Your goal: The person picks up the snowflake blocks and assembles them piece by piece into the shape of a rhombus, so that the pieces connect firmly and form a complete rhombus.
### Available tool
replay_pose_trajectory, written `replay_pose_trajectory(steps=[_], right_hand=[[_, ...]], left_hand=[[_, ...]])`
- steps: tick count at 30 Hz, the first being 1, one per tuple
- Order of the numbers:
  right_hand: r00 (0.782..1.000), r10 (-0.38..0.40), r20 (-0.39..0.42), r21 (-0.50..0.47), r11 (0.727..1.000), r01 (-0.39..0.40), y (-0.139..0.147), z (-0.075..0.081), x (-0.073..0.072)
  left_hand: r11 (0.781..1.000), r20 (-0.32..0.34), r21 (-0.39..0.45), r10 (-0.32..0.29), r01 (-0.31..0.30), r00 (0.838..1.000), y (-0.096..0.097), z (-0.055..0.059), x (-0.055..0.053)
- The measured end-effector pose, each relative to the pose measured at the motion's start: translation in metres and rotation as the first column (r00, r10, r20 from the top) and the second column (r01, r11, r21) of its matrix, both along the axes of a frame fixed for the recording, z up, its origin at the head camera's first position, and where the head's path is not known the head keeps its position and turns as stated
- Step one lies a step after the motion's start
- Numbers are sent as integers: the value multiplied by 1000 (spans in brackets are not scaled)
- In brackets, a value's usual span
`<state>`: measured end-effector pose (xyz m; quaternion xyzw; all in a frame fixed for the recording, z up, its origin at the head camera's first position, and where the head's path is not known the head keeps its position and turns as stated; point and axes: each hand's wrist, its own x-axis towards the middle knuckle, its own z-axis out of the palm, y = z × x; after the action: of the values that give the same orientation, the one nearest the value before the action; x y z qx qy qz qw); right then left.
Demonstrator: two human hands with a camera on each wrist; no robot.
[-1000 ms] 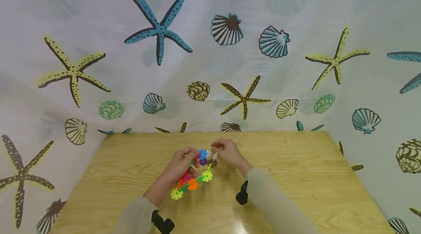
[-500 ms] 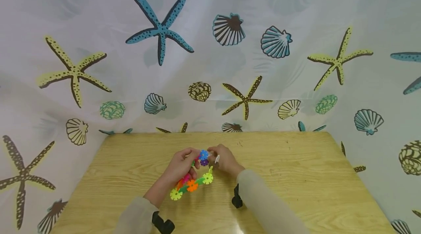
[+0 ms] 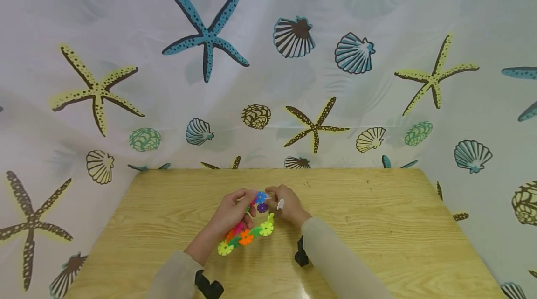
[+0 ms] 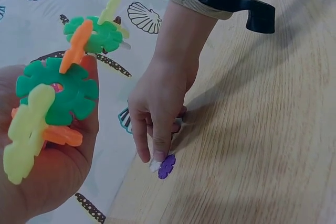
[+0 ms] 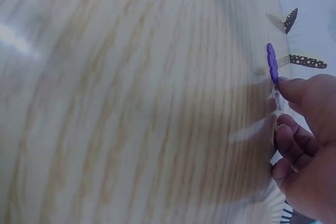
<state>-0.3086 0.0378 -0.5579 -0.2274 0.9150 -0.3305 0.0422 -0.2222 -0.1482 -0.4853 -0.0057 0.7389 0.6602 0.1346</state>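
My left hand [image 3: 235,212] holds a looped chain of bright interlocking flower discs. A blue disc [image 3: 261,197] lies at its fingertips, with a purple disc [image 3: 262,207] just below. Further along the loop are a yellow disc [image 3: 266,228] and an orange disc [image 3: 246,237]. In the left wrist view, a green disc [image 4: 58,90] stands in front of the left palm. My right hand [image 3: 286,205] pinches a small white disc [image 4: 155,166] right beside the purple one. Another white disc [image 3: 280,204] shows against the right hand. Part of the chain is hidden behind the fingers.
Both hands are over a light wooden table [image 3: 369,233]. A white cloth [image 3: 268,79] printed with starfish and shells stands behind it and at both sides. A black wrist camera [image 3: 301,253] sits on the right cuff.
My right hand has moved slightly down and closed in on the chain's end, its fingers now at the white disc. The brown disc has gone out of sight behind it. My left hand stays nearly still.
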Motion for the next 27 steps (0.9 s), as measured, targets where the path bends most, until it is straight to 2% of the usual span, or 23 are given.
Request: replay_pose_trajectory(steps=[4, 10, 15, 21, 25, 27], right_hand=[[1000, 3, -2, 22, 1000, -3, -1, 2, 0], [996, -51, 68, -1, 999, 51, -1, 6, 3], [994, -42, 101, -115, 992, 54, 3, 6, 5], [989, -18, 150, -297, 953, 62, 15, 12, 1], [988, -27, 149, -322, 944, 74, 25, 24, -1], [993, -24, 118, -320, 945, 61, 28, 30, -1]], left_hand=[[1000, -11, -17, -21, 21, 1000, 0, 0, 0], [998, -36, 3, -63, 63, 997, 0, 0, 0], [997, -31, 31, -69, 70, 997, -1, 0, 1], [996, -41, 42, -74, 75, 996, 2, -1, 0], [996, -54, 34, -77, 79, 996, 3, 0, 1], [996, -54, 33, -78, 80, 995, 4, 1, 1]])
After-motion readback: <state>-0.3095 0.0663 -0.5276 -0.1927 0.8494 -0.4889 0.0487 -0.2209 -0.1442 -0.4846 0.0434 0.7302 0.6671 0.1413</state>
